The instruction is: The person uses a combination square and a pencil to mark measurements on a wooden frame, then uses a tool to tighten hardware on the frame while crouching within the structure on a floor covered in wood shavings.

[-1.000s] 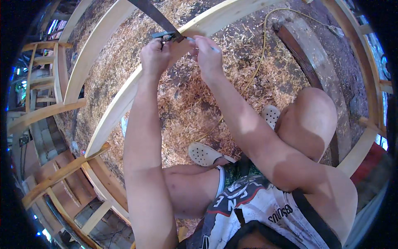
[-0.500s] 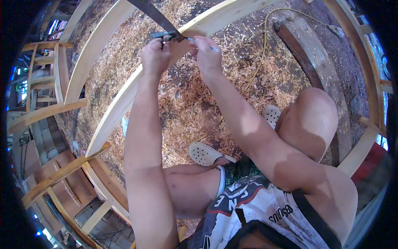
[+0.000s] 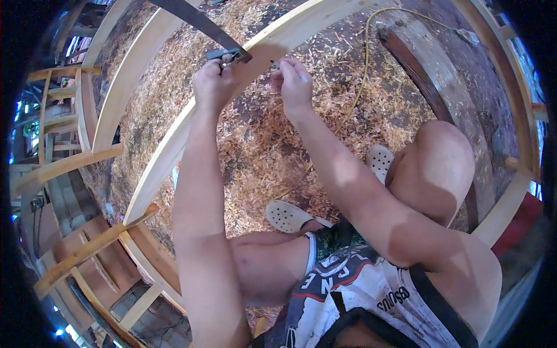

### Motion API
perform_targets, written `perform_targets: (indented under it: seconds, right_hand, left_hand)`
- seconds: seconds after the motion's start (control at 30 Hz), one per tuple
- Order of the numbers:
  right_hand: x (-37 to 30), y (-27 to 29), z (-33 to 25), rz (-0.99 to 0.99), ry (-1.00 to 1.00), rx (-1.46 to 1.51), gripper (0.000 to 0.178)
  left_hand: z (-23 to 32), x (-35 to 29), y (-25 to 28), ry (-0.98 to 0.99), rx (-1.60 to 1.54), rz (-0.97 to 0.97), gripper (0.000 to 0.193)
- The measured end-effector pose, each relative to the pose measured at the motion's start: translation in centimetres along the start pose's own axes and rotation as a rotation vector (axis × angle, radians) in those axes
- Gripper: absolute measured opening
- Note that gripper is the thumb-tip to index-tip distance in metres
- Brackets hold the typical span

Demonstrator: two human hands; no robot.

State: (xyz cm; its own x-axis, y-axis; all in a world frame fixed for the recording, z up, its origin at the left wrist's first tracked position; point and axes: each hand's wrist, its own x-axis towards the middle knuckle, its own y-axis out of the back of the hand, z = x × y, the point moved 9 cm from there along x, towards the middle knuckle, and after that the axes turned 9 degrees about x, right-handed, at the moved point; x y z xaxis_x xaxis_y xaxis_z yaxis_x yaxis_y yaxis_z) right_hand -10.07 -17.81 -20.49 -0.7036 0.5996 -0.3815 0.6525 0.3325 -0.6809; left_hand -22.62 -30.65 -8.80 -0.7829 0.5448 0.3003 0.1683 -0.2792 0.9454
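Square gripped in left hand, thin tool in right hand (cord, shavings around).

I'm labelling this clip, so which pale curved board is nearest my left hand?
The long board passing behind your left hand; others stand farther off, toward the picture's sides.

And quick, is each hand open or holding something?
Left hand: closed, holding the dark bladed tool.
Right hand: closed, pinching a slim dark-tipped pen-like tool.

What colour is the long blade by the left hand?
The blade is dark grey; best in the head view.
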Motion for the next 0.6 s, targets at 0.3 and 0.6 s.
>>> perform_targets:
  seconds: [0.3, 0.6]
  right_hand:
    - [-0.5, 0.6, 0.5, -0.267, 0.036, -0.153, 0.038]
    - [0.2, 1.1, 2.0, -0.172, 0.005, -0.413, 0.036]
  left_hand:
    - [1.9, 0.3, 0.7, -0.089, 0.002, 0.097, 0.02]
    - [1.9, 0.8, 0.5, -0.068, 0.003, 0.04, 0.02]
